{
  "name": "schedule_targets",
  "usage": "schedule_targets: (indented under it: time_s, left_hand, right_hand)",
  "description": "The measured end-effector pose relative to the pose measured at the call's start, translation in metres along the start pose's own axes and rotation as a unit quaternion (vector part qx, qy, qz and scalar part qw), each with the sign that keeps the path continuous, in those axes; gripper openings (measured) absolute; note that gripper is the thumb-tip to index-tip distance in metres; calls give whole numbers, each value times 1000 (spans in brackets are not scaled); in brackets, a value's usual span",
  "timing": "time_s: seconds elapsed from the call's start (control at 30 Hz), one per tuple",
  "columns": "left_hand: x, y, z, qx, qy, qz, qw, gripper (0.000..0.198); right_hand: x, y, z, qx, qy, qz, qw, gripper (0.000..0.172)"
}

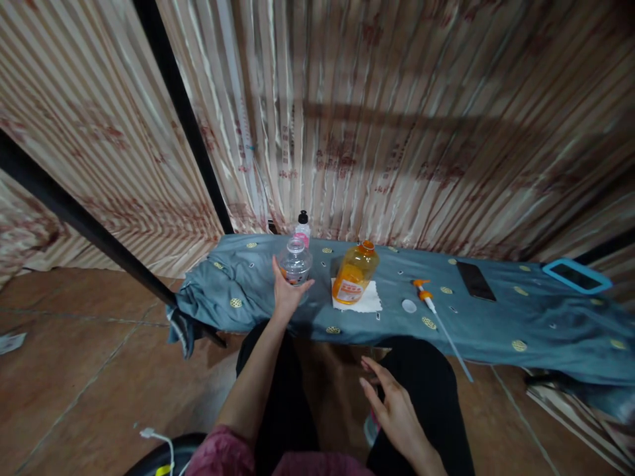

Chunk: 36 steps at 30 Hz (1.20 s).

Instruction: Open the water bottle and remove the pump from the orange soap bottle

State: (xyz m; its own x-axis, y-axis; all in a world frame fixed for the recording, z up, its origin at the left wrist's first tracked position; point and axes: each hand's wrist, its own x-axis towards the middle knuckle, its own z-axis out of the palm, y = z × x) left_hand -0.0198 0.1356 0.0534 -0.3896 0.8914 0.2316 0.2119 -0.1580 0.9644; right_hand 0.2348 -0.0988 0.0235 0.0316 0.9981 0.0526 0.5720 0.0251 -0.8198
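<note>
My left hand (288, 294) is wrapped round the lower part of a clear plastic bottle (296, 261), thumb on the right and fingers on the left. The bottle has an uncovered mouth and a label low on its side. Just behind it stands a small bottle with a black cap (302, 227). To the right, a transparent orange bottle (358, 270), part-filled with orange liquid and without a pump in its neck, stands on a white tissue (372, 301). My right hand (394, 403) hovers near my right thigh, fingers apart, holding nothing.
An orange-and-white pump with a long tube (431, 305) lies right of the orange bottle, beside a white round cap (409, 306). Farther right are a dark phone (476, 281) and a blue-framed object (578, 276). Black poles (191, 125) and a striped curtain border the cloth-covered bench (278, 317).
</note>
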Motion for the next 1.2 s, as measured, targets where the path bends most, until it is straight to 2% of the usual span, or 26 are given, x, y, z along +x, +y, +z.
schedule_targets:
  time_s: [0.17, 0.27, 0.4, 0.47, 0.57, 0.67, 0.73, 0.83, 0.93, 1.0, 1.07, 1.13, 1.2]
  left_hand:
    - [4, 2, 2, 25, 29, -27, 999, 93]
    - [3, 6, -1, 17, 41, -15, 999, 79]
    - [-10, 19, -13, 6, 20, -15, 1000, 74]
    - [-23, 30, -22, -3, -12, -12, 1000, 76]
    - [-50, 50, -34, -47, -94, -10, 994, 79]
    - [-80, 70, -38, -111, -194, -43, 974, 80]
    - [-99, 83, -35, -146, -257, -69, 953, 79]
    - [-123, 103, -26, -198, -343, -91, 914, 81]
    - [-140, 122, -16, -252, -398, -106, 876, 85]
    - [-146, 134, -10, -270, -435, -104, 853, 84]
    - [-147, 144, -5, -283, -448, -102, 842, 83]
    - [-146, 151, 0, -295, -456, -109, 833, 82]
    - [-142, 156, 6, -302, -465, -119, 824, 83]
  right_hand:
    - [-10, 9, 23, 38, -44, 7, 998, 91]
    - [-10, 12, 38, 78, -55, 12, 995, 100]
    - [-5, 9, 51, 159, -45, 31, 986, 70]
    - [1, 7, 55, 219, -29, 52, 974, 61]
    - [12, 3, 59, 342, 0, 101, 934, 63]
    - [22, -4, 56, 476, 32, 146, 867, 62]
    - [26, -13, 49, 557, 24, 153, 816, 62]
    - [27, -23, 38, 635, -23, 164, 755, 63]
    - [19, -18, 29, 666, -31, 196, 719, 69]
    - [10, -6, 25, 681, -12, 207, 702, 73]
    - [1, 7, 19, 697, 8, 213, 685, 77]
    - [-8, 14, 12, 713, 21, 217, 666, 69]
    - [-15, 8, 4, 732, 26, 209, 648, 59]
